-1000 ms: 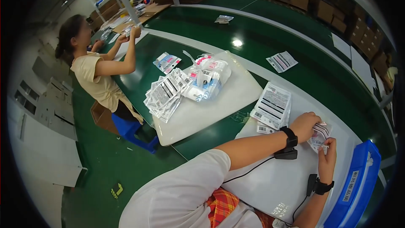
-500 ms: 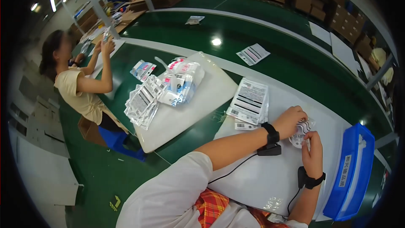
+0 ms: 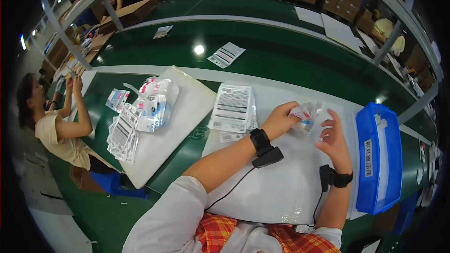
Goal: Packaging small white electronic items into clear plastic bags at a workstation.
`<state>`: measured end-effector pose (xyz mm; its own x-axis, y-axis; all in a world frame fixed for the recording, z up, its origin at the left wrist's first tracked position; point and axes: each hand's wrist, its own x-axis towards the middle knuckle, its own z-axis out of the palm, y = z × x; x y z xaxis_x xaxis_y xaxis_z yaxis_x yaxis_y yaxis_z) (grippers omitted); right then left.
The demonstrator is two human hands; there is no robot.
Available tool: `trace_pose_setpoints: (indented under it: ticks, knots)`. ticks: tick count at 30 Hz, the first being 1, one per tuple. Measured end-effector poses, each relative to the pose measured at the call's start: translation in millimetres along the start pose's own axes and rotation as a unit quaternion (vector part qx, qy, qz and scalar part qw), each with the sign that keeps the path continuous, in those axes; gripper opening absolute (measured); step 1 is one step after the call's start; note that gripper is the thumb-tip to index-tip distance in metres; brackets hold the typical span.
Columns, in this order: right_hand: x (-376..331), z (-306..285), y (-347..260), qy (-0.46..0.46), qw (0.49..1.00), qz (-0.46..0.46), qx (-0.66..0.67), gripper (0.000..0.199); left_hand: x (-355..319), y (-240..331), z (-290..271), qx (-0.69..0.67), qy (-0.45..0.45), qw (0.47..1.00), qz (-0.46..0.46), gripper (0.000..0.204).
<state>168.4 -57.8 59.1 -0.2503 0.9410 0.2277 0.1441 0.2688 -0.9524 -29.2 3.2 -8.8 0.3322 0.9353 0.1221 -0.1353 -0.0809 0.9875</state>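
My left hand (image 3: 282, 121) pinches the edge of a small clear plastic pouch (image 3: 307, 116) with coloured print, above the white work board. Beside it on the right, my right hand (image 3: 335, 140) has its fingers apart and curled, with nothing in it. A small gap separates that hand from the pouch. Left of my left hand lies a stack of printed silvery packets (image 3: 233, 104), striped side up. What the pouch contains is too blurred to make out.
A blue bin (image 3: 362, 178) holding white pieces stands at the right. To the left, a second white board (image 3: 185, 82) carries loose packets (image 3: 124, 133) and a bulging clear bag (image 3: 159, 103). One packet (image 3: 227, 55) lies on the green conveyor. A co-worker (image 3: 58, 124) sits far left.
My right hand has let go of the pouch and opened beside it. The left hand still grips the pouch, which is now turned and lifted. The whole view has swung to the right.
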Motion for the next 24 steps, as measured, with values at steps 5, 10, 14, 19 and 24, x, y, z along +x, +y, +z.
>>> trace_pose_setpoints:
  ticks: [5, 10, 14, 19, 24]
  knots:
    - [7.0, 1.6, 42.4, 0.082, 0.988, 0.13, 0.025, 0.025, -7.9, 12.9, 34.7, 0.034, 0.007, 0.999, -0.018, 0.026]
    - [6.7, -1.6, 36.0, 0.079, 0.976, 0.187, -0.082, 0.03, 0.6, -4.7, 27.8, -0.073, 0.086, 0.993, -0.017, 0.035]
    - [20.5, -3.5, 52.8, 0.146, 0.985, 0.091, -0.011, 0.026, 11.1, -3.5, 24.0, -0.015, 0.1, 0.994, 0.05, 0.03]
    - [24.4, -42.9, 72.0, 0.075, 0.987, -0.049, -0.137, 0.014, 13.4, -9.9, 11.6, 0.303, 0.024, 0.95, 0.067, 0.017]
    - [-3.9, -16.6, 15.3, -0.11, 0.871, -0.04, -0.477, 0.027, -14.5, -2.6, -1.3, 0.493, -0.095, 0.862, 0.068, 0.028]
